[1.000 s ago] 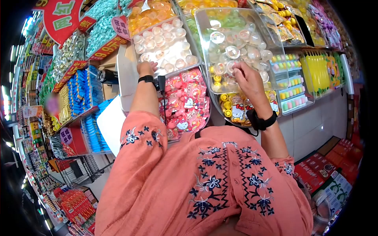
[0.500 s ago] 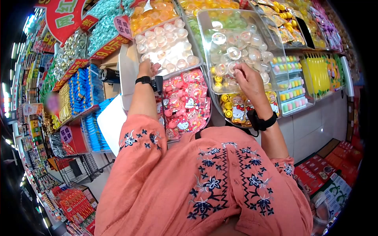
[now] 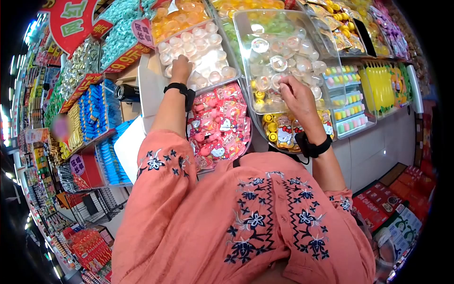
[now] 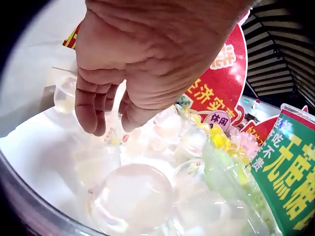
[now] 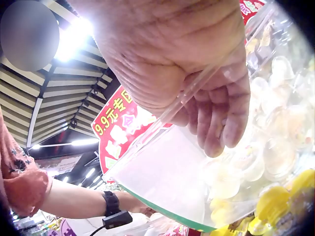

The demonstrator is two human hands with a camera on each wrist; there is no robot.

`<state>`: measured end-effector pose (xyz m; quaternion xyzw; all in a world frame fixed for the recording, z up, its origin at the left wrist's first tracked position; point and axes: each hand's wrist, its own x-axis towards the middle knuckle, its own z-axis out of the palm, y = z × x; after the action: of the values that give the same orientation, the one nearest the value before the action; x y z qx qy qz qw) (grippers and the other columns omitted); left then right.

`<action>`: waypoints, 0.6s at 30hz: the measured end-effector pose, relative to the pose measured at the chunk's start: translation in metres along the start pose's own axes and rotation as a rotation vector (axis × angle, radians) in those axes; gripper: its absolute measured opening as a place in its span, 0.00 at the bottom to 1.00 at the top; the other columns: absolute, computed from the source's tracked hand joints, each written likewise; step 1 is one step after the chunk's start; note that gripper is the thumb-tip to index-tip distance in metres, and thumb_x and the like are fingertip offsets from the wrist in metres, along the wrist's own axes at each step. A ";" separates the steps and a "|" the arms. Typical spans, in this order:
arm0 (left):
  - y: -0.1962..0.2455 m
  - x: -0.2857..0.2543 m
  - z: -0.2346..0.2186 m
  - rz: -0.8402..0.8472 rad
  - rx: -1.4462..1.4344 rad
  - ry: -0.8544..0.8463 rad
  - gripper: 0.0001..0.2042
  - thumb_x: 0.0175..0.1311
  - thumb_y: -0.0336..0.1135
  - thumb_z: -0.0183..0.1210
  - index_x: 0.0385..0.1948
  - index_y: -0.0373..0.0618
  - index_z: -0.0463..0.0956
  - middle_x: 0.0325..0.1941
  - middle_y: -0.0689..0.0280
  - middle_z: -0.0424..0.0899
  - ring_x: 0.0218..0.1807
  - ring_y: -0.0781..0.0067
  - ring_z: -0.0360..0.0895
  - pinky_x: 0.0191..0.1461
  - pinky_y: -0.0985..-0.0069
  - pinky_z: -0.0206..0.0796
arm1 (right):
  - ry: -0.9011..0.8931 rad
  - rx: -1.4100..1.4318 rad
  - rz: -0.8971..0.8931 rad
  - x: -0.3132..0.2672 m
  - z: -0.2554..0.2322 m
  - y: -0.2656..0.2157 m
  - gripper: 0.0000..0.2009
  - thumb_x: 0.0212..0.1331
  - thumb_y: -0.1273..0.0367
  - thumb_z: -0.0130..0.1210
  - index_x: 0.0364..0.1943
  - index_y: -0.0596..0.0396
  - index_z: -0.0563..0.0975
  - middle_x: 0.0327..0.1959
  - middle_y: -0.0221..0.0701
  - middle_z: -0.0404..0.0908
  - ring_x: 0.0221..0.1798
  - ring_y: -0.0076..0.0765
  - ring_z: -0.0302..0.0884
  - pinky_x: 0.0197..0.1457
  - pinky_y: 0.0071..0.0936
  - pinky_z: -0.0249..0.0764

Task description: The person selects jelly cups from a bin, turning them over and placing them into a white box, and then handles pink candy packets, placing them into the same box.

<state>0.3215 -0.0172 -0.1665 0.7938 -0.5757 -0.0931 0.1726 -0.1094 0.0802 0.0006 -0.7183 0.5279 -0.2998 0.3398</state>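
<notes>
Several pale jelly cups (image 4: 135, 196) lay loose in a clear bin (image 4: 29, 201) just under the left hand (image 3: 181, 71), whose relaxed fingers pointed down among them and gripped nothing that showed. Each cup would probably be light, its smooth, slippery plastic shell liable to dent over a soft filling, so a thumb-and-finger pinch just under the rim seemed the surest hold. Half a second earlier that hand had been at the bin's near left edge; now it reached farther in, over the cups, while the right hand (image 3: 299, 97) had kept its place. The latter's fingers bent over a clear plastic lid (image 3: 259, 28), but whether they pinched it I could not tell. Pink Hello Kitty packets (image 3: 220, 125) lay below and right of the left hand; orange jelly cups (image 3: 177, 18) sat beyond it, and a red 9.9-yuan price sign (image 3: 126, 59) stood off to its left.
</notes>
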 end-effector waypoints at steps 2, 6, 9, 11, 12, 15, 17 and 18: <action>0.002 0.003 0.002 -0.042 0.021 -0.006 0.16 0.60 0.41 0.60 0.41 0.35 0.78 0.33 0.49 0.85 0.29 0.58 0.84 0.32 0.62 0.77 | 0.004 -0.003 -0.002 0.000 0.000 0.000 0.08 0.65 0.66 0.51 0.40 0.55 0.78 0.33 0.43 0.82 0.36 0.51 0.81 0.39 0.39 0.74; 0.008 0.000 -0.004 -0.064 0.026 -0.096 0.18 0.61 0.44 0.59 0.40 0.35 0.78 0.30 0.50 0.85 0.28 0.58 0.84 0.34 0.62 0.77 | 0.010 -0.015 -0.004 -0.001 -0.001 -0.005 0.08 0.65 0.67 0.52 0.40 0.55 0.78 0.33 0.43 0.82 0.36 0.51 0.81 0.39 0.39 0.74; 0.011 -0.002 -0.002 -0.044 -0.019 -0.108 0.20 0.60 0.45 0.60 0.40 0.31 0.78 0.26 0.51 0.84 0.26 0.58 0.84 0.32 0.63 0.76 | 0.004 -0.028 0.002 -0.001 0.000 -0.005 0.08 0.65 0.67 0.52 0.40 0.56 0.78 0.33 0.43 0.82 0.36 0.51 0.81 0.39 0.38 0.74; 0.010 0.003 0.000 -0.075 -0.029 -0.168 0.20 0.59 0.44 0.60 0.37 0.28 0.78 0.25 0.50 0.83 0.25 0.58 0.84 0.31 0.63 0.76 | -0.001 -0.019 0.009 0.000 0.000 -0.004 0.09 0.65 0.67 0.52 0.41 0.56 0.78 0.32 0.43 0.82 0.36 0.51 0.81 0.39 0.38 0.74; 0.010 0.004 0.003 -0.090 -0.035 -0.199 0.21 0.58 0.43 0.60 0.35 0.27 0.78 0.24 0.50 0.83 0.25 0.58 0.83 0.31 0.63 0.76 | -0.004 -0.007 0.014 0.000 0.001 -0.002 0.09 0.65 0.67 0.52 0.41 0.56 0.78 0.32 0.43 0.82 0.36 0.50 0.81 0.40 0.38 0.74; 0.011 -0.002 0.011 -0.070 -0.048 -0.035 0.20 0.56 0.42 0.60 0.31 0.26 0.78 0.23 0.49 0.83 0.24 0.58 0.84 0.31 0.63 0.76 | -0.007 0.004 0.014 0.000 0.001 -0.003 0.09 0.65 0.67 0.51 0.40 0.57 0.78 0.32 0.43 0.83 0.36 0.50 0.82 0.40 0.37 0.74; 0.011 0.000 0.007 -0.072 -0.030 -0.127 0.20 0.54 0.42 0.60 0.31 0.25 0.79 0.26 0.47 0.84 0.24 0.58 0.84 0.32 0.64 0.76 | -0.007 0.000 0.013 0.000 0.001 -0.003 0.09 0.65 0.67 0.51 0.40 0.57 0.78 0.32 0.43 0.83 0.36 0.49 0.82 0.40 0.37 0.74; 0.012 0.002 0.002 -0.076 -0.016 -0.215 0.20 0.54 0.42 0.61 0.32 0.25 0.79 0.27 0.47 0.84 0.24 0.57 0.84 0.33 0.64 0.76 | -0.007 -0.004 0.015 0.000 0.001 -0.003 0.09 0.65 0.67 0.51 0.40 0.57 0.78 0.32 0.43 0.83 0.36 0.49 0.82 0.40 0.37 0.74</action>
<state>0.3108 -0.0225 -0.1639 0.7990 -0.5597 -0.1887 0.1126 -0.1070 0.0811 0.0029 -0.7158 0.5329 -0.2938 0.3425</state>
